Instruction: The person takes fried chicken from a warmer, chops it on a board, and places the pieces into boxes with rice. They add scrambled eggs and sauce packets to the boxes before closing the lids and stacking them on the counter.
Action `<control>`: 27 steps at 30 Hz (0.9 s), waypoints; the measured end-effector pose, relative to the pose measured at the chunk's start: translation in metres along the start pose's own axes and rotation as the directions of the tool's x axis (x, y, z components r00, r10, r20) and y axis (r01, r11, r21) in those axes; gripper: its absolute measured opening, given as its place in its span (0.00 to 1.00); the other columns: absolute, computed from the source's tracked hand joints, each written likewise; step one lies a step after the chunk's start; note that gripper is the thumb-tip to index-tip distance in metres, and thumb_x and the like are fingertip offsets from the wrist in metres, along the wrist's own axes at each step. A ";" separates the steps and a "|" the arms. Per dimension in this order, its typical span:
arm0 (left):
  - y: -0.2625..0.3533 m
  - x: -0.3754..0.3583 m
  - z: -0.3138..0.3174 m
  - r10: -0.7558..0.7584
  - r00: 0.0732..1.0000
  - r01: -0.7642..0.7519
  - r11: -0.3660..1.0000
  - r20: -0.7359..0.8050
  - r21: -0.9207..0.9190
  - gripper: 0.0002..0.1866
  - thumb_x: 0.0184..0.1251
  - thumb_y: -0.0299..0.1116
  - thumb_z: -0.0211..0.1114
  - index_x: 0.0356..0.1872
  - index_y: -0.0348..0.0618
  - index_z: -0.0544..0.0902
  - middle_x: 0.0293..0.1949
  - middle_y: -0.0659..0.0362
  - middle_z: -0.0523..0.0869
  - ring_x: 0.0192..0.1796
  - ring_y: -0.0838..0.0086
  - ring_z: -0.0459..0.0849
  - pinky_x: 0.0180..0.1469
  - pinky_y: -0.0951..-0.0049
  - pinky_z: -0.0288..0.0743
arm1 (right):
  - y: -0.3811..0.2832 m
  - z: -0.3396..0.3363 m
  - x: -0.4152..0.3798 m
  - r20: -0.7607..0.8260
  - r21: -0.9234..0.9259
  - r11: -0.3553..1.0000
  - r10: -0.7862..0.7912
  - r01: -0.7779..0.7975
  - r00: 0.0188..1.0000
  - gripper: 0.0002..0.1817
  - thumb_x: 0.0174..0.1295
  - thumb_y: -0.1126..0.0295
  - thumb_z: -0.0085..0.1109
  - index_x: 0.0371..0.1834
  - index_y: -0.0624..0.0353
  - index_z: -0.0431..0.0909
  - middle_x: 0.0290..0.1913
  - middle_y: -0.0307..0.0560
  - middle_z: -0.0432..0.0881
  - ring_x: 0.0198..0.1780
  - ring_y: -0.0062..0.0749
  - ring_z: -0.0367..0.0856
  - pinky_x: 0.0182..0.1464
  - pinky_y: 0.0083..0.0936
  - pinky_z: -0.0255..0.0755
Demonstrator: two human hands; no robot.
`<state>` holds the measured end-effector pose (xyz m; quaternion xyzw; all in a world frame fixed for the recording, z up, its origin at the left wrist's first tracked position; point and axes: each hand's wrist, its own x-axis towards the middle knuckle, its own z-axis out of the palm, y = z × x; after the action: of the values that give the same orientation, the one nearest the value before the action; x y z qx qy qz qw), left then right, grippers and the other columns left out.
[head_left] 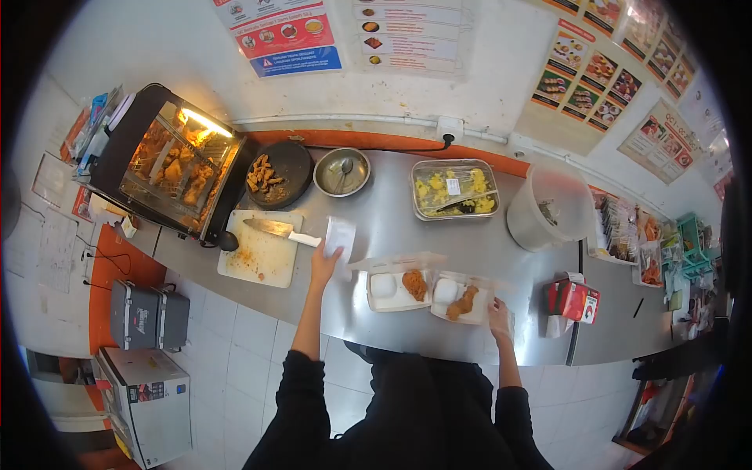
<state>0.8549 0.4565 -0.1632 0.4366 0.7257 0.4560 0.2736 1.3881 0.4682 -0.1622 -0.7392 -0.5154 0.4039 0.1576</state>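
Note:
My left hand (325,265) is closed on a white paper packet (340,235), held over the steel counter just right of a knife (280,230). Two open paper meal boxes (398,305) stand side by side in front of me. Each holds a white mound of rice (383,285) and a piece of fried chicken (414,286). At the outer edge of the right-hand box (471,319) is my right hand (499,319), fingers pinched together. Something pale and translucent shows beside those fingers; I cannot make it out.
A cutting board (258,266) with crumbs lies left, beside a lit food warmer (176,160). Behind are a dark stone mortar (294,184) with fried pieces, a metal bowl (341,172), a lidded clear tray (454,189) and a white bucket (540,215). Red boxes (576,299) stand right.

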 end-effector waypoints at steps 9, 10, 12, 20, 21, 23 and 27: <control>0.311 -0.075 0.047 0.299 0.952 -0.234 0.839 0.058 -0.491 0.23 0.67 0.26 0.66 0.61 0.35 0.72 0.51 0.56 0.83 0.53 0.76 0.80 0.56 0.74 0.73 | -0.047 -0.029 -0.046 -0.592 0.197 0.907 -0.192 0.372 0.783 0.31 0.65 0.58 0.58 0.64 0.69 0.64 0.61 0.58 0.69 0.61 0.44 0.72 0.61 0.37 0.67; 0.325 -0.082 0.057 0.339 0.938 -0.255 0.811 0.068 -0.526 0.23 0.67 0.26 0.66 0.62 0.35 0.72 0.51 0.56 0.83 0.53 0.76 0.80 0.57 0.74 0.73 | -0.078 -0.044 -0.062 -0.656 0.271 0.853 -0.176 0.447 0.734 0.33 0.65 0.56 0.58 0.65 0.69 0.62 0.63 0.58 0.67 0.62 0.44 0.70 0.62 0.39 0.65; 0.349 -0.095 0.081 0.365 0.925 -0.238 0.773 0.104 -0.588 0.24 0.66 0.25 0.66 0.62 0.35 0.71 0.52 0.56 0.83 0.54 0.76 0.80 0.57 0.74 0.73 | -0.115 -0.068 -0.079 -0.631 0.261 0.790 -0.296 0.555 0.717 0.33 0.67 0.56 0.56 0.67 0.67 0.59 0.64 0.58 0.65 0.63 0.45 0.70 0.63 0.41 0.64; 0.409 -0.170 0.193 0.413 0.823 0.029 0.656 0.391 -0.754 0.25 0.68 0.26 0.67 0.63 0.37 0.68 0.55 0.56 0.80 0.57 0.74 0.78 0.61 0.73 0.71 | -0.173 -0.141 -0.151 -0.638 -0.061 0.682 -0.588 0.729 0.497 0.28 0.69 0.62 0.56 0.67 0.65 0.62 0.65 0.57 0.67 0.60 0.42 0.72 0.58 0.37 0.69; 0.407 -0.174 0.209 0.431 0.810 0.030 0.647 0.397 -0.762 0.27 0.68 0.26 0.66 0.65 0.37 0.66 0.55 0.55 0.80 0.57 0.74 0.79 0.61 0.72 0.71 | -0.163 -0.137 -0.148 -0.698 0.045 0.701 -0.488 0.712 0.524 0.27 0.70 0.63 0.55 0.67 0.64 0.62 0.64 0.57 0.67 0.57 0.41 0.73 0.56 0.35 0.70; 0.398 -0.181 0.242 0.459 0.789 0.038 0.627 0.409 -0.778 0.30 0.68 0.26 0.66 0.68 0.37 0.63 0.56 0.55 0.80 0.57 0.72 0.79 0.62 0.72 0.71 | -0.137 -0.133 -0.139 -0.752 0.189 0.729 -0.323 0.658 0.574 0.26 0.70 0.67 0.55 0.68 0.62 0.61 0.61 0.57 0.70 0.52 0.39 0.76 0.52 0.32 0.72; 0.337 -0.208 0.306 0.528 0.831 -0.391 0.778 0.175 -0.492 0.36 0.65 0.25 0.65 0.72 0.37 0.59 0.65 0.45 0.70 0.67 0.59 0.71 0.67 0.62 0.68 | -0.051 -0.091 -0.101 -0.662 0.528 0.720 0.017 0.450 0.750 0.22 0.71 0.70 0.52 0.65 0.58 0.61 0.46 0.55 0.79 0.40 0.36 0.80 0.42 0.32 0.74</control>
<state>1.3253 0.4705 0.0069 0.5939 0.4236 0.5872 0.3508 1.4102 0.4162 -0.0287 -0.6542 -0.3444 0.2672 0.6180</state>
